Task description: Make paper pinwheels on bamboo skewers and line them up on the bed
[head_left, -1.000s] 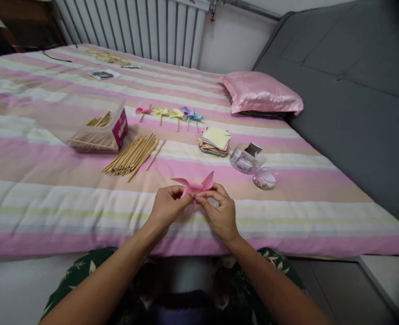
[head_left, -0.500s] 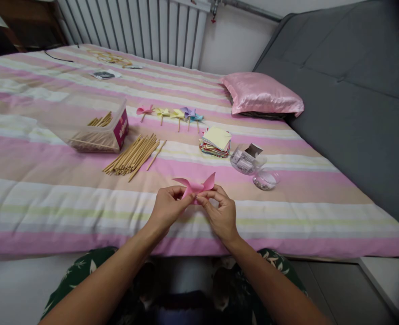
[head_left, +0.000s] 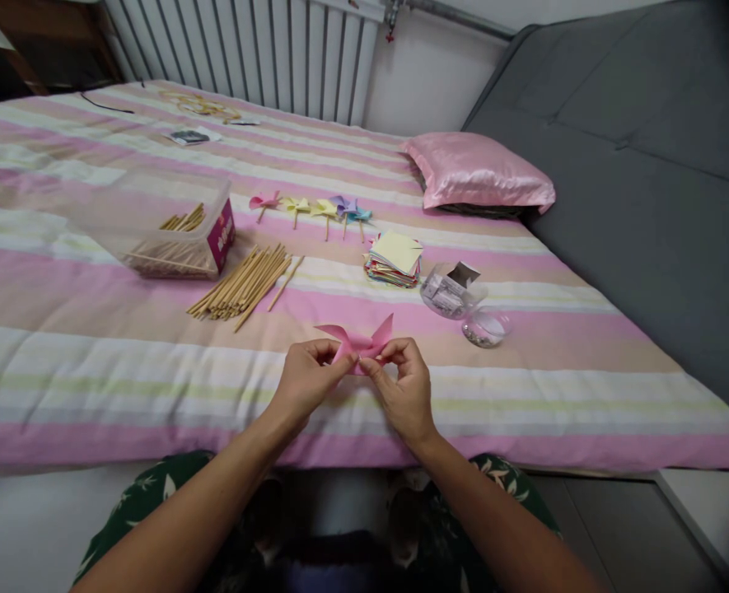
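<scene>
My left hand (head_left: 306,380) and my right hand (head_left: 404,387) meet over the near part of the striped bed (head_left: 92,362), both pinching a folded pink paper pinwheel (head_left: 359,338) at its centre. Its pointed blades stick up and out above my fingertips. Farther back lies a row of finished paper pinwheels on sticks (head_left: 311,207), pink, yellow, purple and blue. A loose pile of wooden sticks (head_left: 244,282) lies left of my hands, and a stack of coloured paper squares (head_left: 394,258) sits beyond them.
A clear plastic box with sticks (head_left: 172,226) stands at left. A small clear bag (head_left: 449,289) and a round clear lid with small bits (head_left: 485,325) lie at right. A pink pillow (head_left: 478,172) rests by the grey sofa back (head_left: 636,148). A radiator (head_left: 246,49) is behind.
My right fingers have curled tighter onto the pinwheel's centre. The pinwheel and both hands stay in almost the same place.
</scene>
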Available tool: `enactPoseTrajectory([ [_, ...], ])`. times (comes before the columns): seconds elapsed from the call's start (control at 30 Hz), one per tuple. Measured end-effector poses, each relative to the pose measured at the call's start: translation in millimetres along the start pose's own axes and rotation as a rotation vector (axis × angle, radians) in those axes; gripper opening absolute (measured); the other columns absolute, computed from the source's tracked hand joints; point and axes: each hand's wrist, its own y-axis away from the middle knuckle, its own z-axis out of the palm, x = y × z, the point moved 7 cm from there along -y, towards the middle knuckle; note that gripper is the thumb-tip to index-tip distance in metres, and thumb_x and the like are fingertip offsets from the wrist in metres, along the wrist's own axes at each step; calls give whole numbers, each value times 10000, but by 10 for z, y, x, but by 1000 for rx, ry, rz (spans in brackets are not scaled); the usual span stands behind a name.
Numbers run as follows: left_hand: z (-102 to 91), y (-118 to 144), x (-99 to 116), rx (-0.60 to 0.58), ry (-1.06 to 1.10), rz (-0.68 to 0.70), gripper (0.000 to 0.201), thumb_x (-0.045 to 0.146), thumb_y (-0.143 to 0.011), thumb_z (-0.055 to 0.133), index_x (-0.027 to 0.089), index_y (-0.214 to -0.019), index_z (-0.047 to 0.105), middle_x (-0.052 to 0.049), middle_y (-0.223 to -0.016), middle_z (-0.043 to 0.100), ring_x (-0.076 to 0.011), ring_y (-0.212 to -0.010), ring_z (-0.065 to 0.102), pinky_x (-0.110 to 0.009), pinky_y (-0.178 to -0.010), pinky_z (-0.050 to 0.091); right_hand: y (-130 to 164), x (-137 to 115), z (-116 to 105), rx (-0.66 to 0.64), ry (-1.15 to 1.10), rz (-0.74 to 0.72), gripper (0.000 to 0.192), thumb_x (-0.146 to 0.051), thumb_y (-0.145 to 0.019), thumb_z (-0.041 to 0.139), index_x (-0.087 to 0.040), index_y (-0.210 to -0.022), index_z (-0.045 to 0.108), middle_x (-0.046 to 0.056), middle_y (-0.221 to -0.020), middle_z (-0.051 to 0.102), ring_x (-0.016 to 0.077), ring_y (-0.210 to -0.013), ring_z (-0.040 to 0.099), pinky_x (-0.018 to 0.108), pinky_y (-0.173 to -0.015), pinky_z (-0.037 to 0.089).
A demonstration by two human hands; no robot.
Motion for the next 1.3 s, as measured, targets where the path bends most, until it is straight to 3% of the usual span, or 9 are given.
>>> enactPoseTrajectory([
  [0.13, 4, 2, -12, 2, 7, -10, 204, 291, -684, 633, 112, -589, 607, 21, -531, 499, -75, -507, 396, -208, -490, 279, 9, 58, 4, 32, -79, 59, 353, -265, -700, 715, -220, -894, 423, -39, -786, 510, 111, -716, 522, 243, -667, 440],
  [0.27, 2, 5, -10, -3, 0, -4, 183, 281, -683, 634, 113, -610, 625, 10, -557, 535, -79, -524, 421, -204, -501, 302, -1, 30, 60, -53, -107, 83, 383, -274, -728, 684, -208, -1047, 480, 10, -903, 609, 139, -819, 574, 267, -724, 460],
  [0.37, -10, 6, 5, 3, -6, 13, 183, 275, -683, 630, 115, -594, 618, 15, -547, 536, -72, -511, 410, -197, -491, 298, -7, 3, 100, -139, -36, 91, 205, -298, -768, 638, -179, -933, 612, 27, -862, 659, 155, -798, 606, 279, -736, 469],
  [0.47, -9, 4, 37, 0, -21, 44, 168, 262, -683, 628, 121, -591, 622, 28, -525, 522, -65, -489, 397, -192, -476, 292, -7, 21, 96, -156, -5, 121, 177, -329, -773, 628, -170, -847, 657, 29, -795, 688, 167, -744, 625, 277, -687, 480],
  [0.7, -25, 22, 105, 51, -131, 99, 134, 235, -669, 628, 114, -649, 680, -12, -569, 607, -101, -536, 493, -201, -503, 347, -15, 87, 62, -146, 50, 112, 184, -342, -757, 643, -161, -777, 662, 36, -750, 691, 173, -714, 613, 295, -688, 474],
  [1.1, -37, 32, 115, 67, -226, 127, 175, 266, -669, 626, 114, -583, 645, 15, -492, 531, -80, -472, 433, -193, -448, 298, -30, 119, 73, -162, -25, 120, 156, -335, -747, 660, -180, -737, 644, 21, -741, 661, 154, -713, 592, 281, -696, 467],
  [1.3, -39, 32, 102, 68, -208, 119, 168, 269, -667, 633, 110, -626, 670, 0, -519, 571, -96, -490, 468, -199, -461, 322, -26, 144, 71, -153, -58, 138, 167, -339, -731, 669, -174, -739, 644, 26, -756, 660, 146, -701, 580, 281, -683, 467],
])
